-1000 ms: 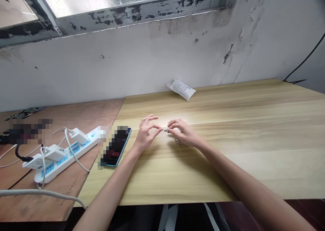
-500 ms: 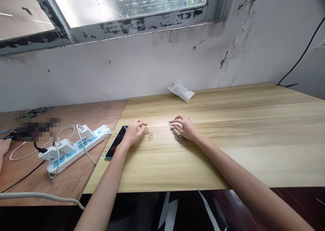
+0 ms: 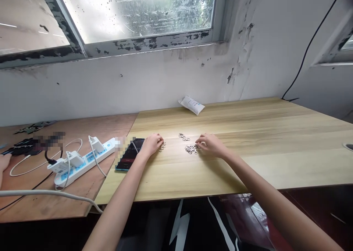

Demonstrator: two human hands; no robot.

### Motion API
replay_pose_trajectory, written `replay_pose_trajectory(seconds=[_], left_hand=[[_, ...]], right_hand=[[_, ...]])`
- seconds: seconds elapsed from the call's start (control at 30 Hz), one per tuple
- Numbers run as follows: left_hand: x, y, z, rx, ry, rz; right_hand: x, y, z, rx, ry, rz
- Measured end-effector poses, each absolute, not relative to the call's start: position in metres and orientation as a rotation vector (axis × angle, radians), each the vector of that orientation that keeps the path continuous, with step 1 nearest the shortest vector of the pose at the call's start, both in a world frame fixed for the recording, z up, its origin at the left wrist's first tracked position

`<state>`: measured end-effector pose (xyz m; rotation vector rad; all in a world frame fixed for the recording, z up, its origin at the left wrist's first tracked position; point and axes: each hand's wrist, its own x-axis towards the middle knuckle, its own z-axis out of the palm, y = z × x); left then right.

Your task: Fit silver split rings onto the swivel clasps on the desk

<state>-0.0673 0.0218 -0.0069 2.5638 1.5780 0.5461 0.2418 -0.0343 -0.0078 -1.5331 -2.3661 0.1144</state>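
Your left hand rests with fingers curled just beside a small cluster of metal rings. Your right hand, also curled, lies at the edge of a tangled ring pile on the wooden table. Neither hand pinches. The rings look light, stiff and slippery; take each by its rim.

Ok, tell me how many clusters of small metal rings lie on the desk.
3. One cluster sits at the left hand, one at the right hand, and one farther back between them. Others may be hidden under the hands.
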Motion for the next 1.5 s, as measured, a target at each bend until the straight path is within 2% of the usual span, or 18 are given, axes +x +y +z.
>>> replay_pose_trajectory(seconds=[0.37,0.73,1.1,1.5], left_hand=[[-0.052,0.034,0.002,2.573,1.582,0.446],[-0.046,0.035,0.002,2.493,1.578,0.567],[-0.04,0.017,-0.013,2.348,1.392,0.831],[-0.012,0.004,-0.015,2.201,1.225,1.07]], right_hand=[[0.23,-0.042,-0.003,-1.635,-2.53,-0.179],[0.228,-0.039,-0.008,-1.623,-2.518,-0.163],[0.214,-0.023,-0.006,-1.564,-2.164,0.194],[0.15,-0.007,-0.028,-1.219,-1.716,0.772]])
